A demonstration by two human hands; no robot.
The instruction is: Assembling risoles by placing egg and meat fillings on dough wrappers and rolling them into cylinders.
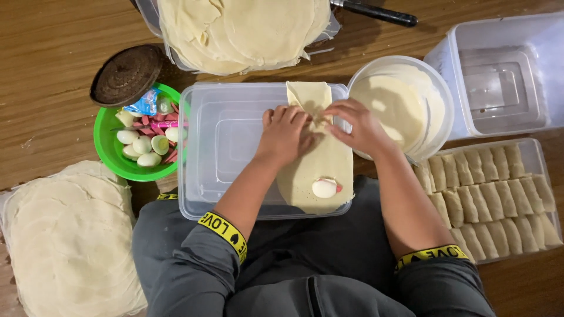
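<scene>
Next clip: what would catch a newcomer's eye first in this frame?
Dead centre, the left hand and right hand pinch the far end of a pale wrapper sheet spread on an upturned clear container, with a halved egg at the sheet's near end. At left a green bowl holds more egg halves; at right a tray is packed with finished rolls.

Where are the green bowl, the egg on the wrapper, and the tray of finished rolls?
green bowl (106, 147), head view, bare left rim.
egg (324, 188), head view, middle of its white top.
tray of finished rolls (531, 149), head view, clear upper rim.
</scene>
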